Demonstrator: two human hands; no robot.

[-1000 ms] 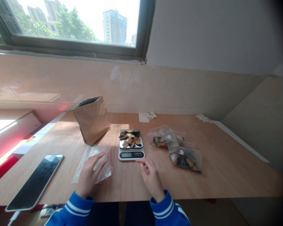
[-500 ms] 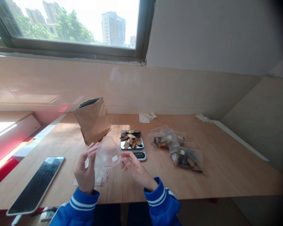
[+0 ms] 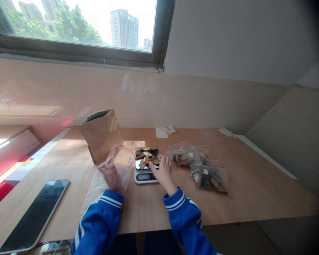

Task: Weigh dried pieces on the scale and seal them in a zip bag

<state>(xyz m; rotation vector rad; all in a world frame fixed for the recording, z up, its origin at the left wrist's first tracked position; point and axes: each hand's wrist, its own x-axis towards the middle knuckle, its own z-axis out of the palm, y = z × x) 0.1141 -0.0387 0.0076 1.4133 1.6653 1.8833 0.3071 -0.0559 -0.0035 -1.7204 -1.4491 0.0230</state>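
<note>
My left hand [image 3: 112, 177] is closed on a clear zip bag [image 3: 123, 157] with a red seal line, its mouth spread open beside the scale. On the small digital scale [image 3: 146, 178] lie dried brown slices [image 3: 147, 154]. My right hand [image 3: 163, 173] reaches over the scale's right side, thumb and fingers apart around the slices at the front right; whether it grips one I cannot tell. More clear plastic [image 3: 93, 191] lies under and left of my left hand.
Upright brown paper bag [image 3: 101, 136] stands at the back left. Filled zip bags [image 3: 211, 177] lie right of the scale. A phone [image 3: 34, 216] with a cable is at the left front. White paper [image 3: 161, 133] and crumpled tissue [image 3: 227, 133] lie near the wall.
My right hand has left the zip bag and moved right to the slices on the scale. My left hand has moved slightly right and lower with the bag, now spread open near the scale.
</note>
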